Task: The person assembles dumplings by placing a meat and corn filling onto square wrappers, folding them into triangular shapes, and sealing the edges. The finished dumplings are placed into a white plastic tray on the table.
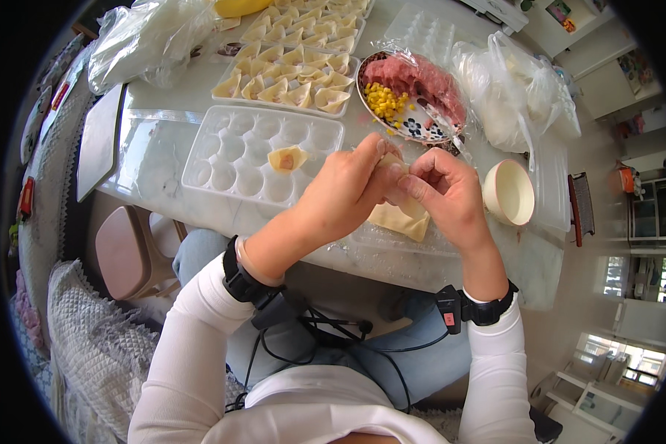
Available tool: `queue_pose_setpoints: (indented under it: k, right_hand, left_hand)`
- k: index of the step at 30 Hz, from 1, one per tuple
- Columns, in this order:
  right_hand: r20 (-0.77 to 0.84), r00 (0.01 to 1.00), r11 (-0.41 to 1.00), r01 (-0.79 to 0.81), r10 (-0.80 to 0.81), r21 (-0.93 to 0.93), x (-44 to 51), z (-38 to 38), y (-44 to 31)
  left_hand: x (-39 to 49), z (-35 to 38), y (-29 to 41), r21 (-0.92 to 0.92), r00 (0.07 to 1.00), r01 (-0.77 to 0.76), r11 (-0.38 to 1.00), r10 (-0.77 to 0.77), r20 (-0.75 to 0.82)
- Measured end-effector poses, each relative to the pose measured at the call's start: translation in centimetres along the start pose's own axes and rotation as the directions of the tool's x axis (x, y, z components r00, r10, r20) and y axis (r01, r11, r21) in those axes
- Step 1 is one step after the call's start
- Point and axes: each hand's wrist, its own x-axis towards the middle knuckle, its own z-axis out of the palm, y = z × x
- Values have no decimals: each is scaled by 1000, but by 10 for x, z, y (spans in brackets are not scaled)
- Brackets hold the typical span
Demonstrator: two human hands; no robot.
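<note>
Both hands hold one dumpling wrapper (pixel 409 204) above a stack of square wrappers (pixel 400 221). My left hand (pixel 361 175) grips its upper part; the thumb and fingertips of my right hand (pixel 444 186) pinch its edge. Whether filling lies inside is hidden by the fingers. To the left, a clear plastic tray with round wells (pixel 250 180) holds a single folded dumpling (pixel 287 160). Beyond the hands, a patterned plate (pixel 413 126) bears pink minced meat (pixel 416 77), corn kernels (pixel 386 101) and a utensil partly under plastic film. A cream bowl (pixel 509 192) stands right of my right hand.
Trays filled with folded dumplings (pixel 286 80) stand at the back. Plastic bags lie at the back left (pixel 144 44) and right (pixel 499 94). Another empty-welled tray (pixel 422 33) is behind the plate. The marble-patterned table's front edge (pixel 333 261) runs before my lap.
</note>
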Motion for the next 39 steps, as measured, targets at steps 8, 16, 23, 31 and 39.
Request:
queue_pose_setpoints:
  k: [8, 16, 23, 31, 39]
  right_hand:
    - [69, 997, 954, -63, 45, 294, 3, 2, 4]
    - [106, 994, 980, -8, -13, 201, 2, -1, 12]
    - [-235, 956, 935, 238, -177, 264, 7, 10, 15]
    - [-299, 931, 955, 260, -209, 141, 6, 6, 19]
    - [-475, 848, 916, 358, -237, 181, 6, 11, 10]
  left_hand:
    - [3, -5, 4, 93, 993, -118, 989, 115, 39]
    - [3, -6, 3, -98, 995, -24, 995, 33, 90]
    - [7, 9, -18, -482, 958, 242, 842, -129, 255]
    - [9, 3, -19, -446, 977, 202, 872, -145, 159]
    - [7, -5, -21, -548, 986, 71, 833, -144, -90]
